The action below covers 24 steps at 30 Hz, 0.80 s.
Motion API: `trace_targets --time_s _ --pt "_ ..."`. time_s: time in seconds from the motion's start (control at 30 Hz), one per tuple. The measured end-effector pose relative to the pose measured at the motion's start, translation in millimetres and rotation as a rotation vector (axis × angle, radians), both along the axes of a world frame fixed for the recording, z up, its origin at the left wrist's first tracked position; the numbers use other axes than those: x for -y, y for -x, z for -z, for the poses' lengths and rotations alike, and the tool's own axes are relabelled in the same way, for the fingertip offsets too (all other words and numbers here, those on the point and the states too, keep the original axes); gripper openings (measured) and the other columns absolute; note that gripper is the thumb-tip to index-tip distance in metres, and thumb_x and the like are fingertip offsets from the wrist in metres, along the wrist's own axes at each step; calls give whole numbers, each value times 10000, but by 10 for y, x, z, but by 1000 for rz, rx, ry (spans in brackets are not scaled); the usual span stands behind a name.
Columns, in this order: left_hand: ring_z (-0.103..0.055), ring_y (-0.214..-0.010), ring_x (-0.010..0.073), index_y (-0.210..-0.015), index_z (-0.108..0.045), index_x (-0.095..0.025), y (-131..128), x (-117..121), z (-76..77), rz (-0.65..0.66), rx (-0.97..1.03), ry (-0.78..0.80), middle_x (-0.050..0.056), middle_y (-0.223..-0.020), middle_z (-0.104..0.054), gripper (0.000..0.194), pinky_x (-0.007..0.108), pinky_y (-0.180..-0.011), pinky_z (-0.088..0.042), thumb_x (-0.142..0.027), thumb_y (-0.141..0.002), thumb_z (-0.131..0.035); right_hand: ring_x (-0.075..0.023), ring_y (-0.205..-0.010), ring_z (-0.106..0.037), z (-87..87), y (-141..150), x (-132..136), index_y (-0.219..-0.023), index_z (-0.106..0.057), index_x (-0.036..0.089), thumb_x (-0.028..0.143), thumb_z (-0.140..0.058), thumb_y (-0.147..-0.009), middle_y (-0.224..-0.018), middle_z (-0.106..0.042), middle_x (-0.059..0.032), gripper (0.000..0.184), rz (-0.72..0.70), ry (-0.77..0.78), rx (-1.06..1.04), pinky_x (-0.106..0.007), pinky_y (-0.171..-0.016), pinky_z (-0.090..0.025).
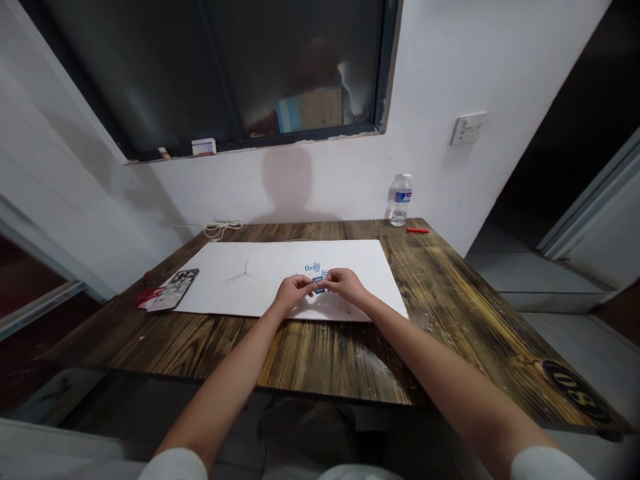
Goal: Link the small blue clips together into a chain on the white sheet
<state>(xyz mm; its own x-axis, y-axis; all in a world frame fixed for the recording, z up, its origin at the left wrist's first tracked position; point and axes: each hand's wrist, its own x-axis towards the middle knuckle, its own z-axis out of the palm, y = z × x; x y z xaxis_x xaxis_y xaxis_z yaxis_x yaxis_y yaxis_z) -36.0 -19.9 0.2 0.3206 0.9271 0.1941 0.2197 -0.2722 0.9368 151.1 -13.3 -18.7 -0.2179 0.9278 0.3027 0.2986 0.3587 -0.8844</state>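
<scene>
Two hands (300, 291), arms (220, 387) outstretched, fingertips (314, 287) meeting over blue-printed pieces (313, 268)

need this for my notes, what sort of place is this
Probably a plain indoor work room: a dark-grained wooden table stands against the wall, with a wall power socket above it and a plastic water bottle at its back edge.

Blurry "08", perhaps, on a black oval badge (575, 391) on the tabletop (440, 293)

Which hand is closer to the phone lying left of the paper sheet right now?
Left. The left hand is over the white paper sheet, to the right of the phone. The right hand is farther away, on the left hand's far side.
</scene>
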Motion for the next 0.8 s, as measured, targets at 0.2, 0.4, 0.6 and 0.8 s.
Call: trace_targets --time_s 0.2,0.4,0.6,0.8 --pt "-550 -541 129 -650 -643 -151 -21 -7 5 -51 41 1 13 -584 -626 345 254 -582 -430 -478 -608 -746 -120 -548 -513 -87 -196 -93 -648 -621 166 518 -601 -735 -579 -604 -6 364 104 9 -111 -229 -549 -385" --pt "-538 -519 121 -665 -647 -148 -33 -7 -1 -142 68 44 7 -560 -620 354 247 -545 -427 -474 -582 -757 -164 -686 -587 -42 -651 -283 -791 -663 159 422 -540 -789 -762 -682 -49 290 498 -66 -47 -267 -648 -431" --pt "-530 -512 121 -670 -650 -151 -23 -13 -7 -151 80 43 5 -544 -616 353 251 -536 -427 -472 -574 -759 -201 -915 -607 94 -772 -280 -1107 -623 175 293 -578 -805 -1030 -684 -82 328 457 -40 370 -295 -789 -434" --pt "-523 -506 116 -655 -646 -147 -20 -22 -20 -144 86 38 3 -539 -611 353 242 -522 -399 -472 -572 -757 -229 -970 -595 -4 -608 -136 -1205 -594 172 201 -534 -810 -984 -687 -117 401 257 -152 881 -283 -804 -398"
